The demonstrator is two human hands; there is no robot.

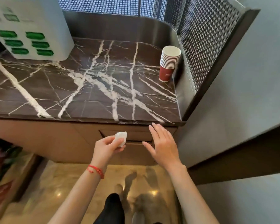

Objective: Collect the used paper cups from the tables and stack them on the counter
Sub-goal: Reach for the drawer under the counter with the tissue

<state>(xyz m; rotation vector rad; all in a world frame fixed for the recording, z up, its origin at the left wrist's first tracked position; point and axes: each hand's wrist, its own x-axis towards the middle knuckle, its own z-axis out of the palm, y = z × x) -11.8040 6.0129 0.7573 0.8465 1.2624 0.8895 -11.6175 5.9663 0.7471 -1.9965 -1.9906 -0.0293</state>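
Observation:
A stack of several red paper cups (168, 63) with white rims stands at the far right of the dark marble counter (90, 88), leaning slightly against the metal side wall. My left hand (106, 147) pinches a crumpled white tissue (121, 138) in front of the counter, below its front edge. My right hand (162, 143) hovers beside it with straight spread fingers, holding nothing, just under the counter's edge.
A white charging station with green slots (27, 29) stands at the counter's back left. A dark slot (128, 135) opens in the cabinet front behind my hands. A metal mesh screen (205, 42) walls the right side. Polished floor lies below.

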